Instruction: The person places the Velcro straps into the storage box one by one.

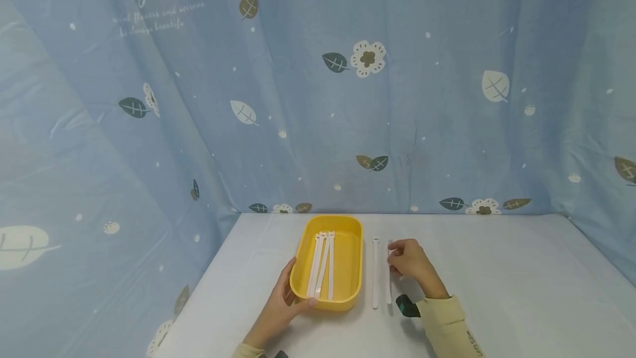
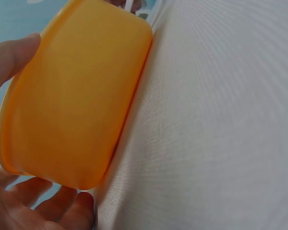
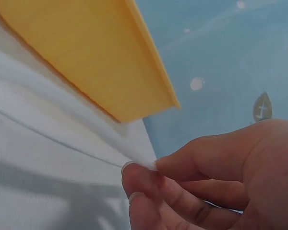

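Note:
A yellow rectangular container point(image 1: 350, 269) stands on the table with several white cable ties point(image 1: 331, 269) lying lengthwise inside. My left hand point(image 1: 279, 305) grips its near left corner, thumb at the rim and fingers along the outer wall; the left wrist view shows the fingers point(image 2: 31, 191) against the container's side. To the right of the container, one white cable tie point(image 1: 375, 275) lies straight on the table. Beside it, my right hand point(image 1: 413, 263) pinches the far end of another cable tie point(image 1: 388, 291) between thumb and fingertips. The right wrist view shows that pinch close up.
A white cloth point(image 1: 521, 280) covers the table. Blue printed curtains point(image 1: 427, 98) hang behind it and at both sides. A dark device point(image 1: 408, 306) is worn at my right wrist, near the held cable tie.

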Demonstrator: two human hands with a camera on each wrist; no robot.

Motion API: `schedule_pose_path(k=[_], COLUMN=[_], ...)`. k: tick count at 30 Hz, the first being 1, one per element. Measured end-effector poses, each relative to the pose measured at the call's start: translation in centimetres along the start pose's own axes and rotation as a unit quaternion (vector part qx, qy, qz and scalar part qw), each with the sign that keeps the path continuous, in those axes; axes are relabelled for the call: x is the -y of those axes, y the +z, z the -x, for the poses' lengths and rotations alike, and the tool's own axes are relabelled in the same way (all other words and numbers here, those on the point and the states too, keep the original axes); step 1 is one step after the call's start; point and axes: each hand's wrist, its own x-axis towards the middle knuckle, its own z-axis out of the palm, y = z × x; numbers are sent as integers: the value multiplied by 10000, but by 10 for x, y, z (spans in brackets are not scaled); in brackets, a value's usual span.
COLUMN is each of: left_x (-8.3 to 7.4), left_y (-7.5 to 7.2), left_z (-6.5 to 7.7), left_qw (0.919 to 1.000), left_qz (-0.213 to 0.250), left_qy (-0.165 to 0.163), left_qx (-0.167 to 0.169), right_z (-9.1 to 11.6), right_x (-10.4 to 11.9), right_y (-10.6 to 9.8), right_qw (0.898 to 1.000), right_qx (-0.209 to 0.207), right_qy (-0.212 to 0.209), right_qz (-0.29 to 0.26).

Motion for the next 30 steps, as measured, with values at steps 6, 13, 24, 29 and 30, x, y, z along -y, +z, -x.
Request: schedule_pose_path(k=[6, 13, 24, 29, 30], left_x=[-1, -1, 0, 0, -1], left_y=[-1, -2, -2, -2, -2], left_z=[-1, -1, -1, -2, -2], left_qw=[10000, 9999, 10000, 9999, 9999], left_qz=[39, 65, 5, 56, 69], left_qy=[54, 102, 34, 73, 91], left_qx=[-7, 48, 24, 74, 81], right_z=[0, 2, 6, 6, 6], right_x=[3, 6, 14, 15, 16], right_y=[0, -1, -9, -13, -13], right_qw=[9997, 9987, 9953, 9924, 9920], right_qx=[-10, 0, 52, 54, 50], right_qy=[-30, 44, -113, -255, -278], right_qz=[-253, -516, -962, -1202, -1227])
